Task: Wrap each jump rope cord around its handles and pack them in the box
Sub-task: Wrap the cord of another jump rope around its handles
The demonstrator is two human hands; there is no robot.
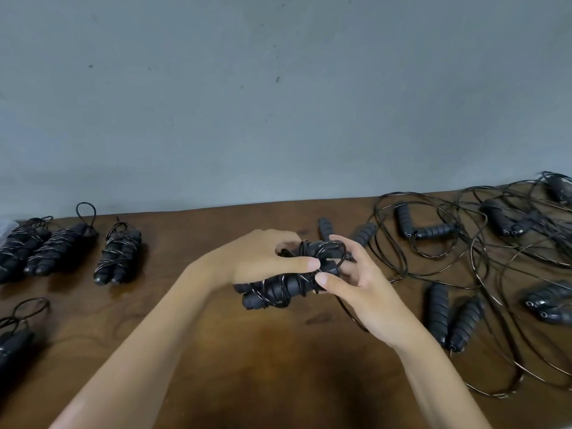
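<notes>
Black foam handles (275,289), cord-wrapped, are gripped above the desk (278,351) centre by the left hand (263,258); a cord loop (332,253) is pinched by right hand (356,292) fingers (328,281). Wrapped bundles (117,252) lie left, loose ropes (464,243) right.

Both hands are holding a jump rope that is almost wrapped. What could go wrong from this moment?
1. The last loop is only pinched between the left hand and the right hand; if it slips, the cord on the handles may loosen.
2. A cord trails from under the right hand toward the tangled ropes; it could snag and drag them.
3. No box is visible, so packing cannot be judged.
</notes>
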